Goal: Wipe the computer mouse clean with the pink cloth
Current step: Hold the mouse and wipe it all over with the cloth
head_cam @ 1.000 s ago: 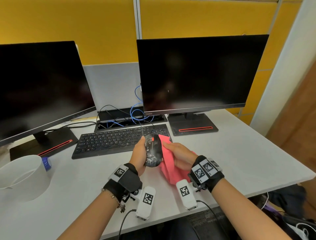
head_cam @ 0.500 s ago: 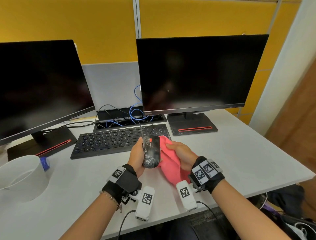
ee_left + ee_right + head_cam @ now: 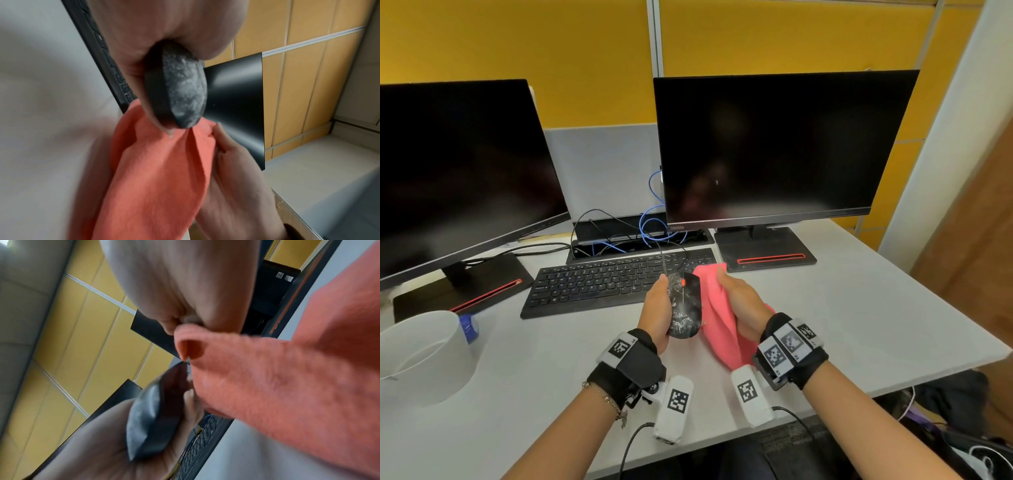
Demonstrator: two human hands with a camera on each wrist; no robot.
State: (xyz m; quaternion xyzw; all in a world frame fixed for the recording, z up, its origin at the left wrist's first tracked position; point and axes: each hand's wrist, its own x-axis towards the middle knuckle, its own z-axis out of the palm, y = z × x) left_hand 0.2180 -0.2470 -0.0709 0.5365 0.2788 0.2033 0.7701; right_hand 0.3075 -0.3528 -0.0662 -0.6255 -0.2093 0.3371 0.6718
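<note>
My left hand [image 3: 657, 308] grips a black wired computer mouse [image 3: 685, 305] above the desk, thumb and fingers round its sides. White powdery smears cover the mouse's top [image 3: 185, 91]. My right hand [image 3: 739, 301] holds the pink cloth [image 3: 717, 322] just right of the mouse. The cloth [image 3: 160, 170] hangs down towards the desk and touches the mouse's right side [image 3: 152, 418]. In the right wrist view the cloth [image 3: 277, 369] fills the right half, pinched under my fingers.
A black keyboard [image 3: 599, 284] lies just beyond my hands. Two dark monitors [image 3: 774, 147] [image 3: 455, 171] stand behind it, with cables [image 3: 650, 226] between. A white bowl-like container [image 3: 424, 353] sits front left. The white desk's edge [image 3: 893, 373] runs right.
The right hand has brought the cloth up along the mouse's right side, its top edge now level with the mouse's front. The left hand has turned the mouse slightly.
</note>
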